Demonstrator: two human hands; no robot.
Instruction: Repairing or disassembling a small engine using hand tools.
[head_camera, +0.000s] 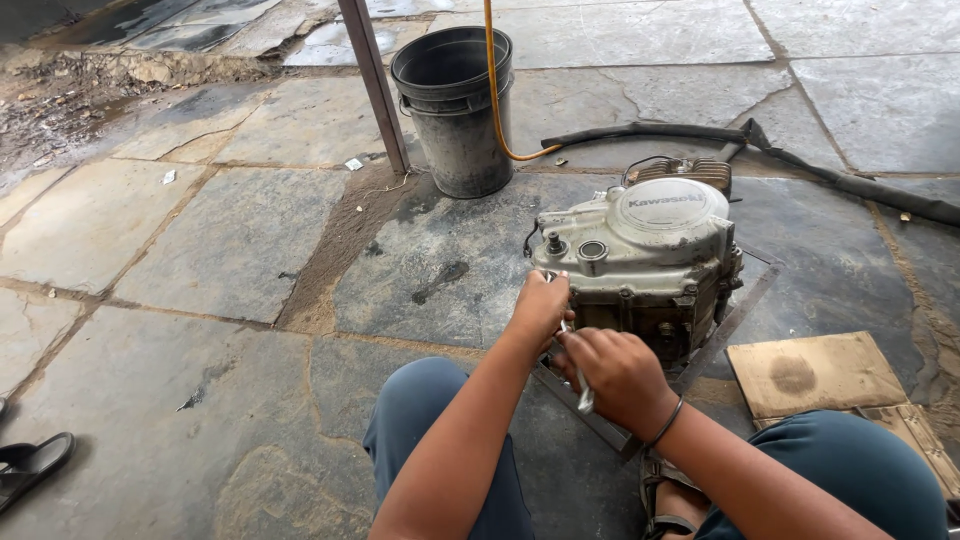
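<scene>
Nearest the camera, the person's knees in blue trousers frame the view, and a sandalled foot (668, 500) is partly cut off at the bottom edge. Just before the engine (640, 260), the right hand (618, 375) is curled tight around a metal wrench (582, 392), whose lower end pokes out below the fist; its upper end is hidden between the hands. The left hand (540, 308) is bunched against the engine's lower near edge, fingers pressed together on something too small to make out.

The engine, a grey dusty casing with a round cover bearing raised lettering, sits on a flat metal tray (745, 300) whose near corner is hidden by the arms. Right of the engine lies a brown cardboard sheet (810, 372). Left of it the stone floor (220, 240) lies open. Beyond the engine stand a dark bucket (455, 110), a leaning metal post (375, 85), an orange hose (497, 100) and a black rubber strip (850, 185). Far left of it, a black sandal (30, 465) is cropped by the frame.
</scene>
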